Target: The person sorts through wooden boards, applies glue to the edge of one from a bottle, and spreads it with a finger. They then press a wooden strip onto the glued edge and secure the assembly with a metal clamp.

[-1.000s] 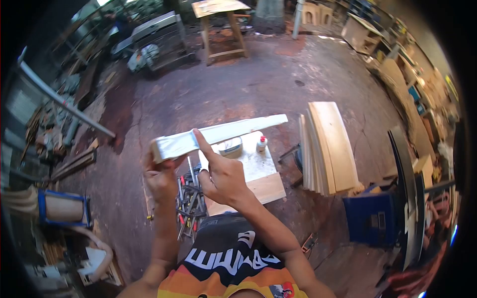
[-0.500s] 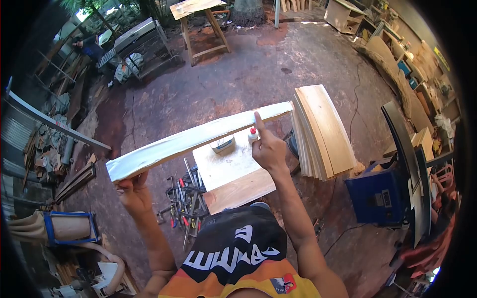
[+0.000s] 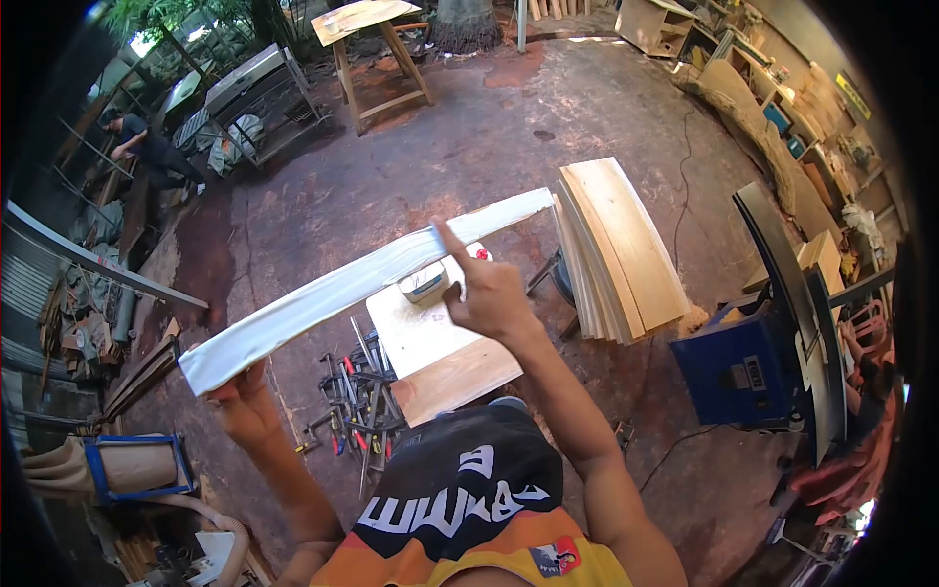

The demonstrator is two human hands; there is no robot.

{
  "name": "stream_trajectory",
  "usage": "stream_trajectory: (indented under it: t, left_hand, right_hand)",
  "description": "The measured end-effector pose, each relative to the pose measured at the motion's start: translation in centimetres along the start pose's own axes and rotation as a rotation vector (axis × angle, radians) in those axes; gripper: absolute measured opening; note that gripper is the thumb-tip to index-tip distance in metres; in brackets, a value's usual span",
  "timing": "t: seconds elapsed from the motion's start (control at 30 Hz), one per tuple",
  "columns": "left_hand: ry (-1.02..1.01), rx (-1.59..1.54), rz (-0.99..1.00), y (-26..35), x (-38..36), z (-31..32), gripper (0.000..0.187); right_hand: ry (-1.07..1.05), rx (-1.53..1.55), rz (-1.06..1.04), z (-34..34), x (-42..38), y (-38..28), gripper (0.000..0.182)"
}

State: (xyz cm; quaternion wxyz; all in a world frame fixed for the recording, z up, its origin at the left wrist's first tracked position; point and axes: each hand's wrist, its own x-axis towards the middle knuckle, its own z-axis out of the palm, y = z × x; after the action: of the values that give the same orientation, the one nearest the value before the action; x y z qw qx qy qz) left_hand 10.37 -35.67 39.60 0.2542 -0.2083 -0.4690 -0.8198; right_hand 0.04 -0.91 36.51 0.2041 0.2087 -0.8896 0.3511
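A long wooden board [image 3: 313,308] slants across in front of me, its upward side covered in a white, glue-like coating. My left hand [image 3: 249,411] grips its near left end from below. My right hand [image 3: 489,301] holds nothing visible; its index finger is stretched out onto the white coating near the middle, the other fingers curled. Behind the board, a white tub [image 3: 424,285] and a red-capped bottle [image 3: 481,253], partly hidden, stand on a small white-topped table [image 3: 416,338]. A bare wooden board [image 3: 455,380] lies on its near side.
Several clamps [image 3: 352,406] lie on the floor at left. A stack of curved-looking boards [image 3: 626,249] stands at right, beside a blue box [image 3: 738,372]. Another person [image 3: 147,147] is at the far left. A wooden stand [image 3: 381,64] is at the back.
My right finger has slid left along the board, from near its far end to about its middle. The board's coated side has tilted more toward me. The view has turned slightly right.
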Motion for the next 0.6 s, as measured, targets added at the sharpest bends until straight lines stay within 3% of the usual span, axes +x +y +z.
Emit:
stream_trajectory:
  t: [0.23,0.27,0.4,0.5,0.6]
  left_hand:
    - [0.002,-0.097,0.059,2.5,0.0,-1.1,0.061]
    - [-0.003,-0.126,0.06,2.7,0.1,-1.6,0.061]
    - [-0.031,-0.112,0.077,2.9,0.0,-2.1,0.058]
    - [-0.016,-0.135,0.09,2.6,0.1,-1.4,0.057]
    - [-0.022,-0.153,0.11,3.0,0.0,-1.9,0.054]
  right_hand:
    - [0.04,-0.14,0.068,-2.3,0.4,5.1,0.091]
    - [-0.028,-0.174,0.129,-3.1,0.6,5.6,0.09]
    - [0.083,-0.297,0.164,-3.7,0.5,10.4,0.09]
    - [0.099,-0.177,0.285,-4.6,-0.4,9.8,0.09]
    - [0.15,-0.068,0.116,-3.9,-0.4,8.8,0.089]
